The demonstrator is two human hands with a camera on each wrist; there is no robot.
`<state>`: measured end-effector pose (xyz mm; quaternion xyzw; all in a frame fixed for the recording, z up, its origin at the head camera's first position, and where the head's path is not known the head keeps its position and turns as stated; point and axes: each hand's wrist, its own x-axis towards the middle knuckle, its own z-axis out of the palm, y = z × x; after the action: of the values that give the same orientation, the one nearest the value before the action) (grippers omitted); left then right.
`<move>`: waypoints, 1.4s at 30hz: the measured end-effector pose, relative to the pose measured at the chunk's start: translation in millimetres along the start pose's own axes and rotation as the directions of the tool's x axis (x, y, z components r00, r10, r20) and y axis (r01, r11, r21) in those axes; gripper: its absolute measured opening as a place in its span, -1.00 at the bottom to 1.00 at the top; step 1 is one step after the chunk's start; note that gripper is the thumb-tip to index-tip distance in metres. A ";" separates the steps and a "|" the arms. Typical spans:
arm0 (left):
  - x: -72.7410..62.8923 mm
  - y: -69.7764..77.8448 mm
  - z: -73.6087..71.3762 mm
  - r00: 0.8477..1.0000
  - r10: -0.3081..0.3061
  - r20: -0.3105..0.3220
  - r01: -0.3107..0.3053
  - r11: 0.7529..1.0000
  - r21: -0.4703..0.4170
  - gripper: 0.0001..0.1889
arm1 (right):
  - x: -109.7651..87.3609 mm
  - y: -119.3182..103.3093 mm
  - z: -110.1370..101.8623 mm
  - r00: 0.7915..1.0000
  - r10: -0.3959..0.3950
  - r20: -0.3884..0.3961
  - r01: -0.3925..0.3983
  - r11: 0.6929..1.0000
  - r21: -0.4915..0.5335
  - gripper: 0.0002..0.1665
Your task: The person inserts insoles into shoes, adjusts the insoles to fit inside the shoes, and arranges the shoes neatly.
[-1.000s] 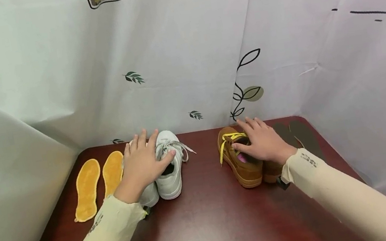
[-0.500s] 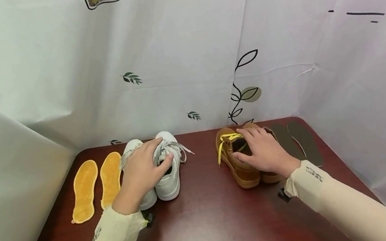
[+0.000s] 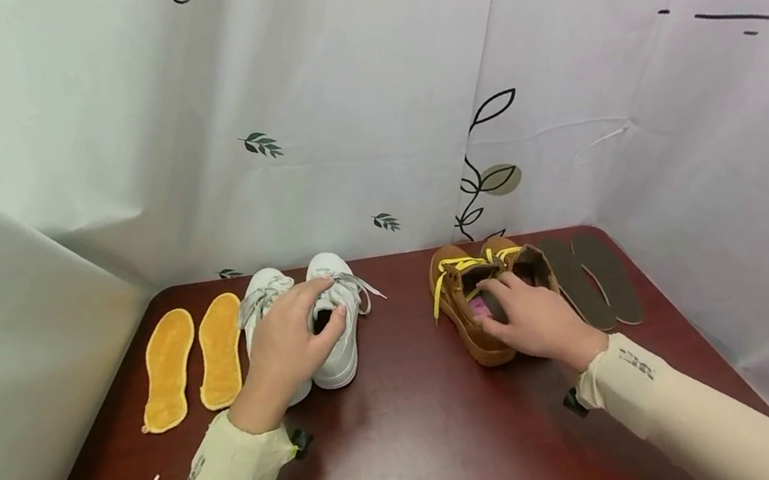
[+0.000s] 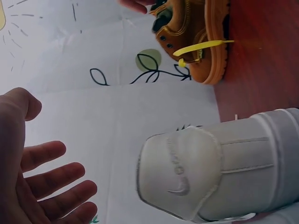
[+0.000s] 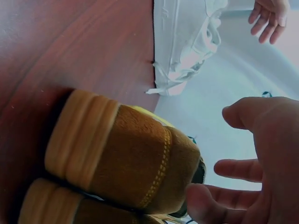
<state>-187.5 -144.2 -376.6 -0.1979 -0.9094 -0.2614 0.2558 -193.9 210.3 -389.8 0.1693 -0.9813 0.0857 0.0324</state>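
left hand (image 3: 288, 343) is held over the white shoes (image 3: 345, 349), right hand (image 3: 537, 322) over the brown shoes (image 3: 458, 314), both loosely spread, pretty wide. both pairs are parked on the counter (image 3: 414, 428), toes away.

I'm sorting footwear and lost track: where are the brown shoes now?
In the head view, the brown shoes stand right of centre, by the right hand, just left of the dark insoles.

Wide free gap between 2 white shoes (image 3: 344, 354) and 2 brown shoes (image 3: 486, 344)
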 end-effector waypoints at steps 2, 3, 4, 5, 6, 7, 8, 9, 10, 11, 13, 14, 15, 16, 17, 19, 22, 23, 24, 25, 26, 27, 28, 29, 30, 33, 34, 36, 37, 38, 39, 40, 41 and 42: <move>-3.1 0.0 1.1 1.000 -0.003 0.023 0.003 1.000 0.004 -0.53 | -1.8 0.2 3.1 1.000 -0.005 0.009 0.005 1.000 0.003 -0.27; -4.4 0.0 1.6 0.999 -0.006 0.036 0.006 1.000 0.007 -0.53 | -2.8 0.7 4.9 1.000 -0.007 0.010 0.007 1.000 0.004 -0.28; -5.6 0.2 1.8 0.999 -0.012 0.049 0.011 1.000 0.010 -0.53 | -3.6 1.3 7.0 1.000 -0.011 0.008 0.011 1.000 -0.001 -0.28; -6.5 0.1 2.2 0.998 -0.015 0.061 0.014 1.000 0.013 -0.52 | -4.0 2.0 9.3 1.000 -0.015 0.005 0.015 1.000 -0.004 -0.29; -7.5 0.0 2.6 0.997 -0.019 0.069 0.018 1.000 0.015 -0.52 | -4.4 2.7 11.6 1.000 -0.019 0.004 0.019 1.000 -0.008 -0.30; -8.3 -0.2 3.0 0.997 -0.024 0.078 0.023 1.000 0.016 -0.52 | -4.9 3.4 13.7 1.000 -0.024 0.005 0.024 1.000 -0.012 -0.31; -9.0 0.0 3.1 0.996 -0.029 0.084 0.027 0.999 0.017 -0.51 | -5.2 4.2 15.9 1.000 -0.028 0.006 0.028 0.999 -0.016 -0.32; -9.8 -0.3 3.6 0.996 -0.032 0.089 0.030 0.999 0.019 -0.51 | -5.5 4.8 17.7 0.999 -0.031 0.010 0.032 0.999 -0.020 -0.32; -10.6 -0.5 4.0 0.995 -0.035 0.092 0.033 0.999 0.020 -0.51 | -5.6 5.3 19.2 0.999 -0.034 0.016 0.034 0.999 -0.024 -0.32; -11.2 -0.8 4.6 0.995 -0.038 0.094 0.036 0.999 0.022 -0.50 | -6.0 5.9 20.4 0.999 -0.034 0.022 0.035 0.999 -0.025 -0.32; -12.1 -1.2 5.9 0.994 -0.045 0.101 0.042 0.999 0.022 -0.48 | -6.5 7.2 22.3 0.999 -0.029 0.032 0.030 0.999 -0.028 -0.33; -12.3 -1.4 6.7 0.993 -0.049 0.103 0.047 0.999 0.022 -0.47 | -6.7 7.5 22.9 0.999 -0.025 0.035 0.026 0.999 -0.028 -0.33; -12.3 -1.5 7.4 0.993 -0.055 0.107 0.053 0.998 0.021 -0.45 | -6.9 7.6 23.3 0.999 -0.022 0.039 0.023 0.999 -0.028 -0.33; -12.3 -1.5 8.0 0.992 -0.064 0.110 0.062 0.998 0.018 -0.42 | -7.1 7.8 23.9 0.999 -0.021 0.046 0.023 0.999 -0.028 -0.33; -12.3 -1.5 8.6 0.991 -0.074 0.114 0.073 0.997 0.014 -0.40 | -7.1 8.0 24.7 0.998 -0.020 0.053 0.022 0.999 -0.030 -0.34; -12.1 -1.2 9.6 0.989 -0.090 0.119 0.090 0.996 0.009 -0.36 | -7.3 7.7 26.2 0.998 -0.018 0.062 0.020 0.999 -0.035 -0.35; -11.4 -1.0 11.5 0.989 -0.089 0.119 0.089 0.996 0.006 -0.35 | -6.8 7.8 28.7 0.998 -0.009 0.068 0.012 0.999 -0.043 -0.43; -11.2 -1.1 12.4 0.989 -0.083 0.119 0.083 0.997 0.004 -0.37 | -6.6 8.1 29.7 0.998 -0.003 0.064 0.005 0.999 -0.043 -0.47; -11.1 -1.4 13.3 0.990 -0.075 0.120 0.075 0.997 0.005 -0.38 | -6.5 8.3 30.5 0.998 0.001 0.058 0.001 0.999 -0.041 -0.51; -11.2 -1.8 14.2 0.990 -0.067 0.121 0.067 0.998 0.007 -0.39 | -6.5 8.6 31.4 0.999 0.003 0.050 -0.001 0.999 -0.040 -0.54; -11.4 -2.3 15.1 0.990 -0.062 0.124 0.061 0.998 0.009 -0.41 | -6.6 9.1 32.6 0.999 0.000 0.043 0.001 0.999 -0.036 -0.57; -11.6 -2.8 15.9 0.990 -0.058 0.127 0.057 0.998 0.011 -0.41 | -6.7 9.4 33.7 0.999 -0.005 0.035 0.006 0.999 -0.032 -0.59; -11.9 -3.3 16.4 0.990 -0.057 0.129 0.056 0.998 0.012 -0.42 | -6.7 9.7 34.8 1.000 -0.010 0.024 0.011 1.000 -0.029 -0.61; -12.3 -3.9 17.0 0.989 -0.060 0.133 0.058 0.998 0.016 -0.43 | -6.7 9.9 35.9 1.000 -0.016 0.016 0.017 1.000 -0.026 -0.62; -12.6 -4.4 17.5 0.989 -0.062 0.135 0.060 0.998 0.020 -0.44 | -6.9 10.0 36.7 1.000 -0.024 0.005 0.024 0.999 -0.024 -0.62; -12.9 -5.2 18.3 0.987 -0.069 0.143 0.067 0.998 0.019 -0.43 | -6.9 9.8 38.5 0.999 -0.036 -0.017 0.036 0.999 -0.012 -0.60; -12.9 -5.3 18.6 0.986 -0.074 0.146 0.072 0.997 0.019 -0.43 | -7.0 9.8 38.9 0.999 -0.040 -0.021 0.039 0.999 -0.008 -0.60; -12.9 -5.3 19.0 0.984 -0.086 0.157 0.084 0.996 0.020 -0.42 | -7.0 9.5 39.2 0.998 -0.049 -0.030 0.049 0.999 0.001 -0.58; -12.9 -5.2 19.3 0.982 -0.094 0.164 0.092 0.996 0.020 -0.40 | -7.0 9.5 39.4 0.998 -0.054 -0.035 0.054 0.999 0.007 -0.58; -12.8 -5.1 19.4 0.980 -0.102 0.173 0.100 0.995 0.020 -0.39 | -7.1 9.2 39.4 0.997 -0.060 -0.041 0.060 0.998 0.012 -0.58; -12.7 -5.0 19.8 0.977 -0.110 0.181 0.107 0.994 0.022 -0.38 | -7.1 9.1 39.7 0.997 -0.066 -0.047 0.066 0.998 0.014 -0.58; -12.5 -5.1 20.3 0.975 -0.116 0.190 0.114 0.993 0.023 -0.37 | -7.0 9.1 40.3 0.996 -0.072 -0.056 0.073 0.997 0.015 -0.58; -12.3 -5.0 20.4 0.973 -0.122 0.198 0.120 0.993 0.022 -0.36 | -6.9 9.3 41.0 0.995 -0.078 -0.067 0.079 0.997 0.015 -0.57; -11.9 -4.8 20.7 0.971 -0.124 0.204 0.123 0.992 0.021 -0.36 | -6.8 9.2 41.8 0.993 -0.085 -0.079 0.086 0.996 0.014 -0.57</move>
<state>-188.0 -138.8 -400.4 -0.1657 -0.9426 -0.2511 0.1447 -192.1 213.6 -433.0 0.2080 -0.9703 0.0995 0.0730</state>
